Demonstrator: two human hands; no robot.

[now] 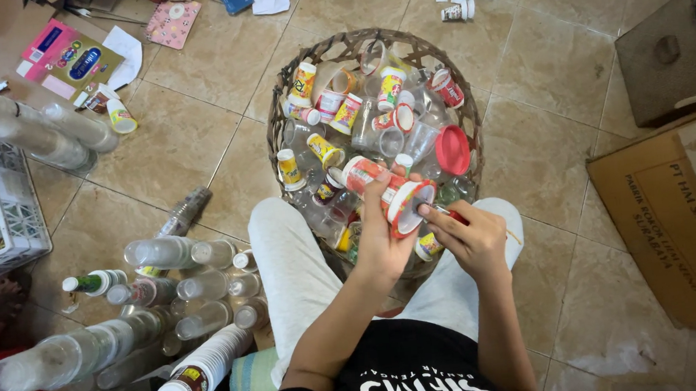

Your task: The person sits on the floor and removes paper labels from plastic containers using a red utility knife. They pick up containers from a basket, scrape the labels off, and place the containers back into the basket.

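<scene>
the person sits on the tiled floor (pixel 190 143) with knees in pale trousers on either side of a round woven basket (pixel 281 134), which is heaped with used plastic cups, some clear and some printed in red, yellow and white

the left hand (pixel 380 243) holds a printed plastic cup (pixel 381 188) on its side just above the near rim of the basket, its fingers (pixel 384 194) wrapped round the cup's body and closed on it, the cup's mouth turned toward the other hand

the right hand (pixel 475 238) is right at that mouth, its fingers bunched together at the cup's foil lid (pixel 407 209), thumb and fingertips seeming to pinch the lid's edge; a thin red thing (pixel 452 213) shows in that hand, though what it is cannot be told

in the basket a red round lid (pixel 452 150) lies just beyond the held cup

to the person's left, long stacks of clear cups (pixel 171 253) lie on the floor, with a stack of white cups (pixel 199 373) nearer the body

further left stands a white plastic crate (pixel 22 214)

on the right lies a flattened brown cardboard box (pixel 682 214), well apart from the hands, and scraps of paper and packaging are scattered along the top of the view
</scene>
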